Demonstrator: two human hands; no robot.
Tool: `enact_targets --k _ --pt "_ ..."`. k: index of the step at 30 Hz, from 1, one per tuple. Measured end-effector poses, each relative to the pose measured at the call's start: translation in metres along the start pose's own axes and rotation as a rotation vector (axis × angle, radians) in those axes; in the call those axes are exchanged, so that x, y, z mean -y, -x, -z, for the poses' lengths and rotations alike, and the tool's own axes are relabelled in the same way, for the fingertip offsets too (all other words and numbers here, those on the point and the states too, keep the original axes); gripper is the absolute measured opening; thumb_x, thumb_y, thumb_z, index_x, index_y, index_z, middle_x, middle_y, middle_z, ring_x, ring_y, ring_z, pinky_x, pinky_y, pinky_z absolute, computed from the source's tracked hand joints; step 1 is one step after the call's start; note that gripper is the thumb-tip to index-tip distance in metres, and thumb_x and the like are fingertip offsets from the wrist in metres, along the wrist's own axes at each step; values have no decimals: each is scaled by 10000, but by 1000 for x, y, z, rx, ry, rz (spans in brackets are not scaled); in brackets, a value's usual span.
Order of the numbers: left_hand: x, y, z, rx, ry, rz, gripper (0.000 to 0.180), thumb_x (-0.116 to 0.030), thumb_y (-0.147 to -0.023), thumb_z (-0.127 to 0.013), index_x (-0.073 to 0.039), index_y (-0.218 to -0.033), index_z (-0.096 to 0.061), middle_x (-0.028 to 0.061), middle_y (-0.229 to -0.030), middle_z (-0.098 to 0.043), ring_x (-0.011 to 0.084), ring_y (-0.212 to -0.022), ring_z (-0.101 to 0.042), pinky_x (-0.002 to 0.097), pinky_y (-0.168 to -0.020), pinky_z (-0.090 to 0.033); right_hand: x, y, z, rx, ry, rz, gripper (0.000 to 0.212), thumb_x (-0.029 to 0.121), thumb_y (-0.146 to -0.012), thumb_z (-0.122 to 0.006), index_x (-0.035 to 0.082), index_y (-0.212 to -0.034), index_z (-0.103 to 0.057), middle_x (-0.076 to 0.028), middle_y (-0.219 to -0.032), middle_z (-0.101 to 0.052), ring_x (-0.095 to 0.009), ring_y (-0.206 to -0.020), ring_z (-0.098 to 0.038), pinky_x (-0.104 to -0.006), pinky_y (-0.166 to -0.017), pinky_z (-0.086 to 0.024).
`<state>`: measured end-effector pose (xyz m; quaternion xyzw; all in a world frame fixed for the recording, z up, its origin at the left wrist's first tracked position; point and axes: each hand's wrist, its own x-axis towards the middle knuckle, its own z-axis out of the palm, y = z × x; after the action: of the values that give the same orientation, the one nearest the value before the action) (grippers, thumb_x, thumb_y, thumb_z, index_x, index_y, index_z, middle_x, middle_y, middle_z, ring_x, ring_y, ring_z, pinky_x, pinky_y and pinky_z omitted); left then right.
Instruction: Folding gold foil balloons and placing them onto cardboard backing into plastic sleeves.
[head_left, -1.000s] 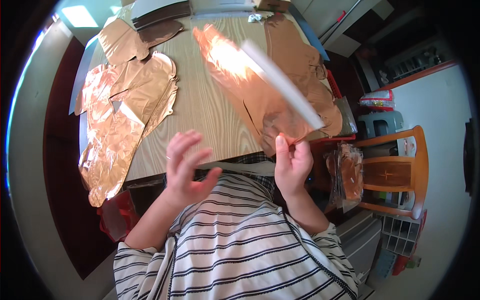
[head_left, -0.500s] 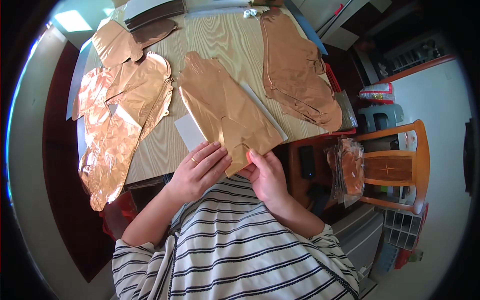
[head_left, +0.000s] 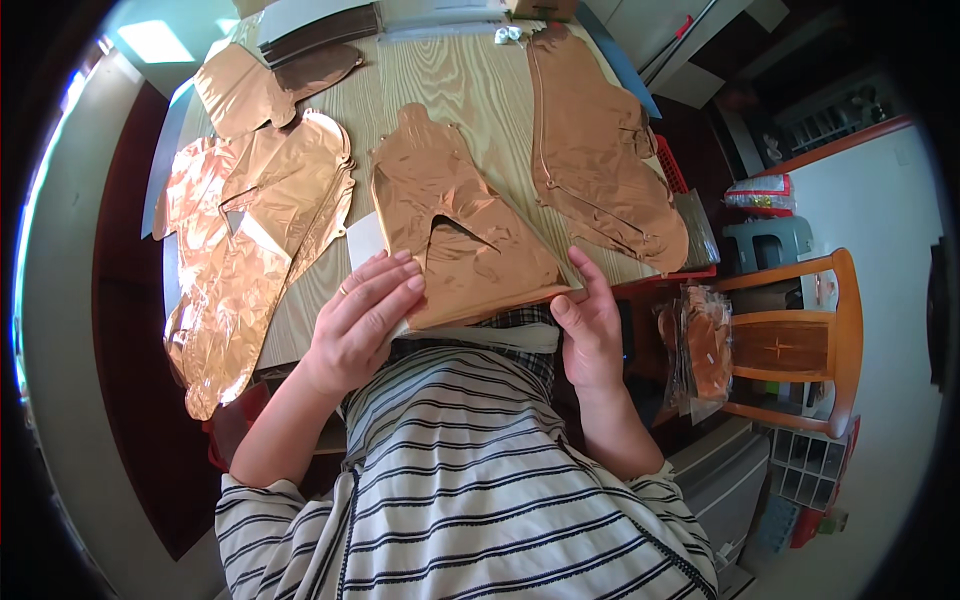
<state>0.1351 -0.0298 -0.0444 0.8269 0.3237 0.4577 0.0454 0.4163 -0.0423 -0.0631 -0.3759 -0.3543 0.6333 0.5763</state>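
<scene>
A deflated rose-gold foil balloon (head_left: 455, 215) lies flat in the middle, with a slit near its centre; its lower end reaches past the table's near edge. White card (head_left: 366, 240) shows beneath its left side. My left hand (head_left: 365, 312) grips the balloon's lower left edge, fingers together on top, thumb hidden. At the lower right corner my right hand (head_left: 592, 325) is open, thumb and fingers spread, with the balloon's corner between them. More flat foil balloons lie on the left (head_left: 235, 255) and on the right (head_left: 600, 150).
The wood-grain table (head_left: 440, 75) bears a dark brown stack (head_left: 320, 35) and small white pieces (head_left: 507, 35) at its far side. To the right stand a wooden chair (head_left: 845, 340) with bagged foil pieces (head_left: 705, 340) hanging near it, and a grey stool (head_left: 770, 240).
The lower end of the middle balloon has spread wider, and its slit now gapes. My hands have moved apart, the right one outward with its fingers opened.
</scene>
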Motion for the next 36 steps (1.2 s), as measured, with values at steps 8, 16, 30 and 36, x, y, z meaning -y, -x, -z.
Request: enact_targets --k 8,16,30,36 --pt "-2 -24 9 -24 6 33 388 75 -837 -695 53 -1224 -661 206 -1164 -689 385 -1125 -679 456 -999 -544 20 1 -23 110 -48 -140 480 168 -924 -741 -23 -1316 -540 -38 -941 -680 -138 -858 -652 -259 -781 -504" --pt "13 22 21 390 65 91 603 110 -768 -605 -57 -1348 -620 135 -1339 -632 420 -1387 -476 569 -1200 -306 3 22 3 104 -84 -484 195 136 -944 -720 2 -1081 -680 -55 -937 -725 -88 -740 -652 -232 -685 -533" --pt "-19 63 8 408 -144 238 572 -250 -809 -795 -61 -1321 -624 175 -1396 -578 389 -1357 -505 542 -1158 -356 -66 20 39 293 83 -465 208 162 -996 -663 3 -1113 -726 -44 -1028 -747 -91 -880 -675 -257 -841 -530" --pt "-14 67 -3 319 -199 198 527 -251 -809 -806 -54 -1274 -656 144 -1342 -624 341 -1313 -562 513 -1134 -397 -67 3 54 398 136 -531 215 163 -1011 -641 -8 -1106 -729 -45 -1035 -746 -86 -917 -661 -252 -878 -508"
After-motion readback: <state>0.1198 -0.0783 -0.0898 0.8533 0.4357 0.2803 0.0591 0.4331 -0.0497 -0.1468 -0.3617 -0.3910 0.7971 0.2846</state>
